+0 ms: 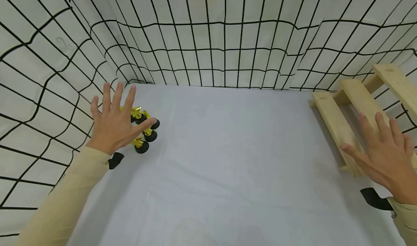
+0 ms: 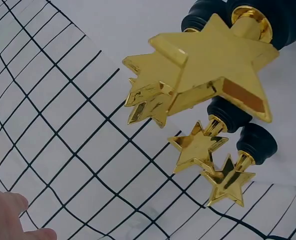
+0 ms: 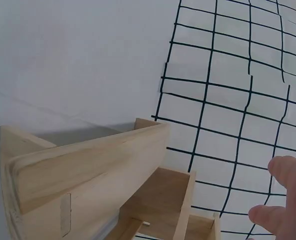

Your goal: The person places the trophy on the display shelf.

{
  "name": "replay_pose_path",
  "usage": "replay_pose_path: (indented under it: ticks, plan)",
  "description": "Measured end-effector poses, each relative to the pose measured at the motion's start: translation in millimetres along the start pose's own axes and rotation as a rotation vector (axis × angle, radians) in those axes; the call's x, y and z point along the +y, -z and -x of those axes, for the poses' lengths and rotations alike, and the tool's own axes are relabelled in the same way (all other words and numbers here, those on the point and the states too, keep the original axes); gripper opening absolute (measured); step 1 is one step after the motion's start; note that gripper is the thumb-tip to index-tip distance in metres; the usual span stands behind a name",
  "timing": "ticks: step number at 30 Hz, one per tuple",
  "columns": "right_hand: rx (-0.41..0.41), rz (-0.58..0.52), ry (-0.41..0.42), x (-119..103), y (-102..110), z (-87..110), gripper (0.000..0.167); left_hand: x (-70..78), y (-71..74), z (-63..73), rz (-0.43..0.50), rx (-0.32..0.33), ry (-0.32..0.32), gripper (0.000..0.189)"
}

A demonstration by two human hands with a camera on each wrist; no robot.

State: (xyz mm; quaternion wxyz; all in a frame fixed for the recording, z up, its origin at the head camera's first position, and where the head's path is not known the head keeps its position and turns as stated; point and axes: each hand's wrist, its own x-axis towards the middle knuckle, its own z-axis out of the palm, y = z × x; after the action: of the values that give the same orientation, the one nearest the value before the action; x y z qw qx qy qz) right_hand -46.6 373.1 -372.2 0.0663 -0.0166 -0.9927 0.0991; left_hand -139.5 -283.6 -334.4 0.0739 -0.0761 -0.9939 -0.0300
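My left hand (image 1: 114, 124) hovers with spread fingers over a group of small gold star trophies (image 1: 138, 112) on black round bases, partly hidden beneath it. In the left wrist view several star trophies (image 2: 215, 65) stand close together, apart from the fingertips (image 2: 18, 202). My right hand (image 1: 386, 153), fingers spread too, is above a stepped wooden rack (image 1: 338, 130) at the right; whether it touches the wood I cannot tell. From the right wrist, the wooden rack (image 3: 88, 165) shows its tiers, with the fingertips (image 3: 267, 215) off to the side. Neither hand holds anything.
A white surface (image 1: 228, 148) spreads between the trophies and the rack. White walls with a black grid (image 1: 224, 50) enclose it at the back, left and right. A black strap piece (image 1: 115, 161) hangs under the left wrist, another (image 1: 374, 199) under the right.
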Motion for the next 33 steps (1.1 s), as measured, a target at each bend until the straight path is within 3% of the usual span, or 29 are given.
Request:
replay_pose_path:
  ticks: [16,26,30,33]
  plan:
    - [0.148,-0.006,-0.101,14,-1,11.8,0.117,17.8,9.3,-32.4,-0.01,0.047,-0.058,0.109]
    - [0.447,0.114,-0.005,21,-10,17.5,0.144,28.7,10.4,-47.8,-0.024,0.095,-0.105,0.113]
    - [0.457,0.092,-0.045,22,-11,23.2,0.145,34.6,11.0,-51.3,-0.022,0.089,-0.111,0.115]
    - [0.489,0.085,-0.027,23,-10,27.1,0.14,39.2,11.0,-54.0,-0.016,0.081,-0.118,0.115]
